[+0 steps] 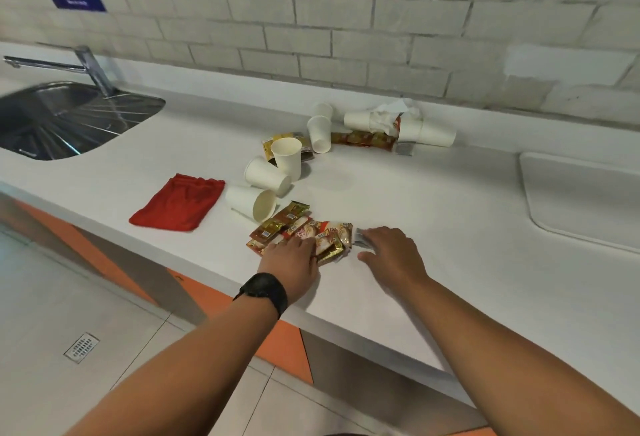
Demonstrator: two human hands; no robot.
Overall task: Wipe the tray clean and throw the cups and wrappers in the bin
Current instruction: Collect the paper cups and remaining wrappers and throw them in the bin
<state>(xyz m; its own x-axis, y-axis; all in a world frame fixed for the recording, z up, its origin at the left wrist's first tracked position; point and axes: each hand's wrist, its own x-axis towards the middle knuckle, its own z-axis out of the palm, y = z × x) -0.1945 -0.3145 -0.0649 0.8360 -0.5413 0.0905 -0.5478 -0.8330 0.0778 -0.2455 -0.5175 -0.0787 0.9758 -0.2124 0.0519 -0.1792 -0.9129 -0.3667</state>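
Head view, left to right: the sink (69,117) is far left, then the red cloth (178,202) lies flat on the tabletop (433,228). Tipped cups (258,202) lie just beyond your left hand (292,255), which rests spread on the near wrappers (304,233). Your right hand (391,252) is open beside that pile, fingers touching a grey scrap. More cups and wrappers lie farther back. The tray (581,200) sits well right, nearer your right hand.

Bare table (433,214) lies open right of the wrappers (304,233); fallen cups (266,176) crowd behind; cloth (178,202) lies left.
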